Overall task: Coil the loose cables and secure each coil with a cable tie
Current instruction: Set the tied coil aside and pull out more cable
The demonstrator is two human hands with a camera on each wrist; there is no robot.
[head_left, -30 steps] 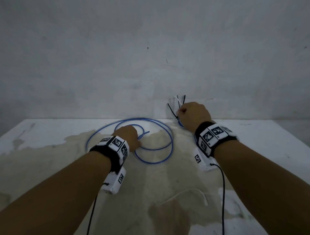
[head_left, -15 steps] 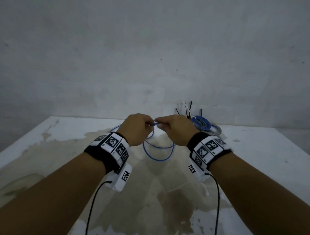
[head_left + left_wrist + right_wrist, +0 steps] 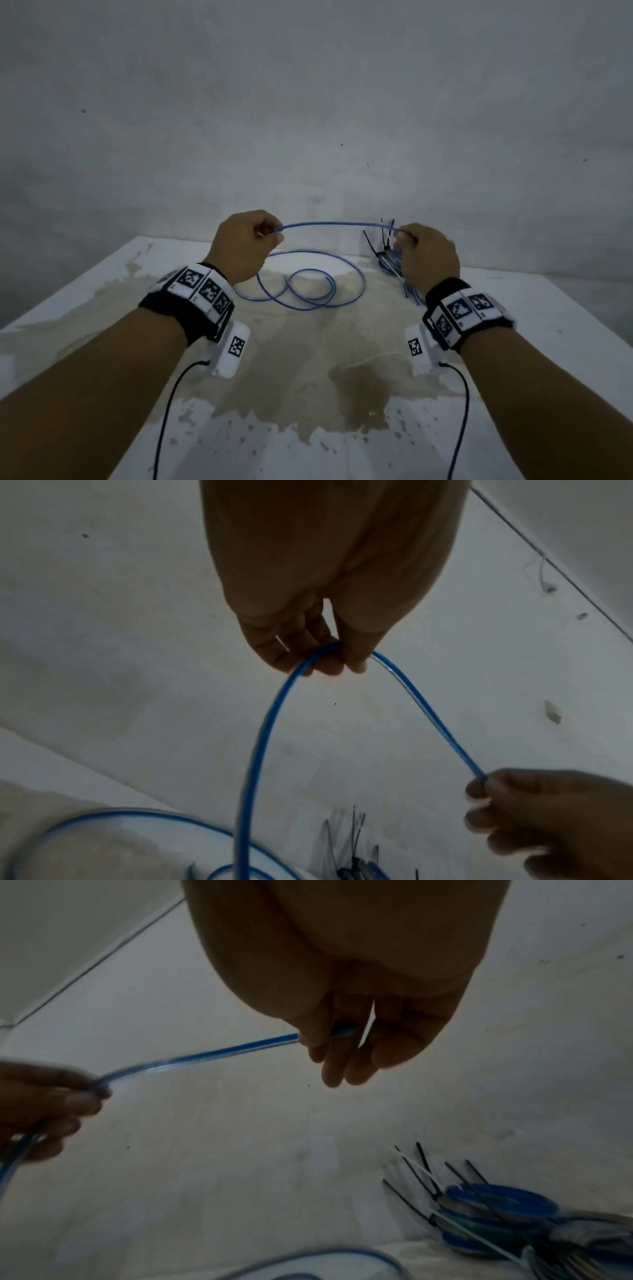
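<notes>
1. Left hand (image 3: 245, 248): centre-left of the head view, raised above the tabletop; fingers curled, thumb and fingertips pinching the blue cable (image 3: 337, 225); in the left wrist view the cable leaves the fingertips (image 3: 329, 665) on both sides, one run dropping to the lower frame, the other slanting to the lower right.
2. Right hand (image 3: 426, 255): centre-right of the head view, level with the left hand; thumb and forefinger pinching the cable near its end; in the right wrist view the remaining fingers (image 3: 334, 1069) hang loosely extended below the pinch.
3. Blue cable: one span arched in the air between the two hands, centre of the head view; the remainder lying in loose loops (image 3: 308, 286) on the tabletop, below and between the hands.
4. Tied coils (image 3: 496, 1208): stack of blue coils at the lower right of the right wrist view, resting on the tabletop near the wall; black and white cable ties (image 3: 424, 1160) projecting upward from them; partly hidden behind the right hand in the head view.
5. Tabletop (image 3: 565, 329): white surface with a large worn beige patch across its middle; grey wall (image 3: 308, 102) filling the upper frame.
6. Wrist bands (image 3: 202, 291): black straps with patterned white markers on both wrists; white camera units beneath, each trailing a black lead.
</notes>
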